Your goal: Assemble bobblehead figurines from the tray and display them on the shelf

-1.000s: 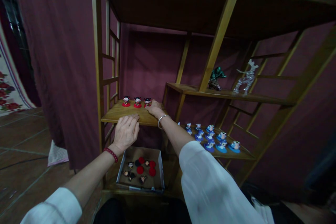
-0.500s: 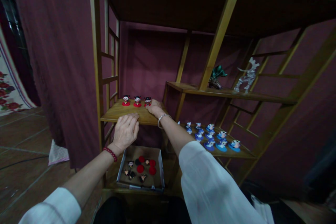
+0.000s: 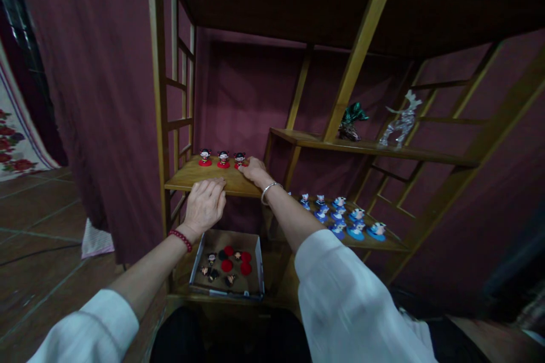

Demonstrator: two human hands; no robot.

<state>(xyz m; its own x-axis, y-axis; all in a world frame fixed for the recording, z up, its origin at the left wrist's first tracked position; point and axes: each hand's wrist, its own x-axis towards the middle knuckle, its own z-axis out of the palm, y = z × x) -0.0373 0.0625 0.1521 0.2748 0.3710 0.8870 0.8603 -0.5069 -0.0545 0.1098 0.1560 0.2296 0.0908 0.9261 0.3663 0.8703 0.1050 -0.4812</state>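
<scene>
Three small figurines with black hair and red round bases stand in a row on the wooden shelf (image 3: 183, 180): a left figurine (image 3: 205, 157), a middle figurine (image 3: 223, 159) and a right figurine (image 3: 239, 159). My right hand (image 3: 255, 172) is closed at the right figurine, its fingertips pinching the red base. Its far fingers are partly hidden behind the hand. My left hand (image 3: 205, 204) holds nothing; its fingers lie stretched over the shelf's front edge. Below, a shallow cardboard box (image 3: 261, 272) holds several loose figurines (image 3: 212, 259) and red discs (image 3: 226, 265).
Several blue and white figurines (image 3: 338, 214) stand in rows on a lower shelf at the right. Above them, a green ornament (image 3: 352, 121) and a clear deer figure (image 3: 402, 122) share another shelf. Wooden posts (image 3: 360, 57) divide the unit. A curtain (image 3: 85, 96) hangs at left.
The view has shifted slightly. My right hand remains at the right figurine, with its fingers a little lower at the base. My left hand stays on the shelf edge.
</scene>
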